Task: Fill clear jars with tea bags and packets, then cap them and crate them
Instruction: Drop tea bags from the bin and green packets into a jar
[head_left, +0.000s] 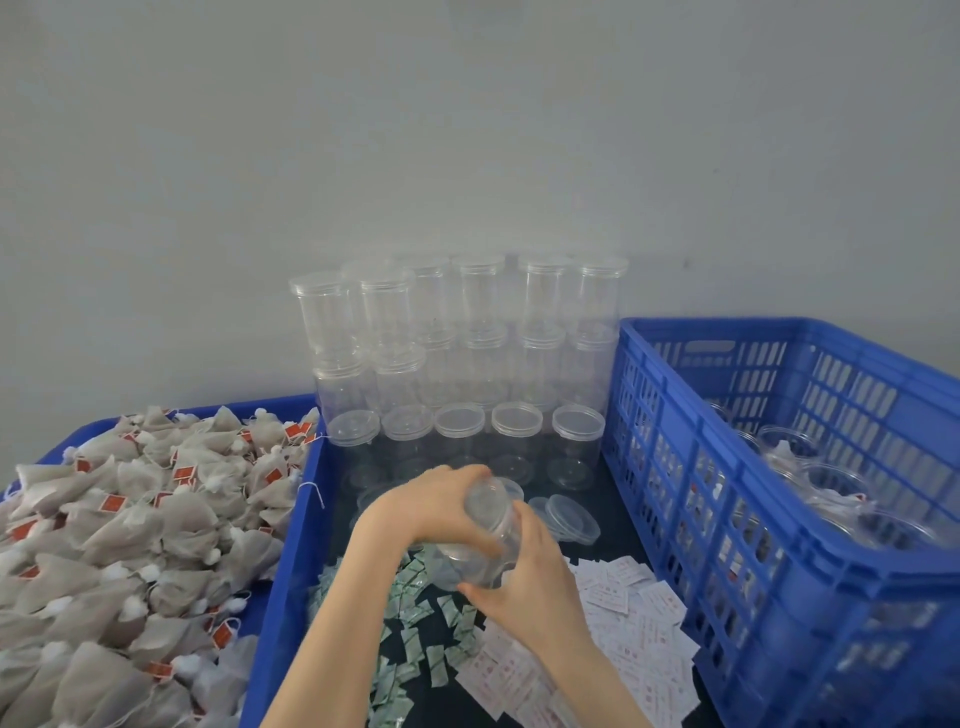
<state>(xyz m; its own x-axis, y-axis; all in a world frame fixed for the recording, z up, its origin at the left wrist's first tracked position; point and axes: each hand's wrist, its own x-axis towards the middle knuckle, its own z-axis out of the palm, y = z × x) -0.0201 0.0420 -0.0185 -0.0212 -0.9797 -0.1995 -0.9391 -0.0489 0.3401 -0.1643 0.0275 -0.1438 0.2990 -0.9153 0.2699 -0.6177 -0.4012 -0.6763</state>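
Behind the work surface stands a plain grey wall. Seen from the head camera, both hands clasp one clear, round plastic jar (485, 535), tilted, just left of the blue slatted plastic crate (675, 467): left hand (431, 501) over its top, right hand (524, 587) round its base. It looks light, stiff and slippery; grip the wall. Printing on white paper packets (639, 613) is unreadable.

— Where are you working?
— Small packing room. Bare grey wall (467, 130) fills the upper frame; my bench sits against it.
— What marks it as packing?
— Bulk stock: heaped tea bags (130, 519) in a blue tray (280, 561) lower left, stacked clear jars (457, 338) at centre, a blue slatted crate (727, 467) at right, loose packets (639, 623) at the bottom.
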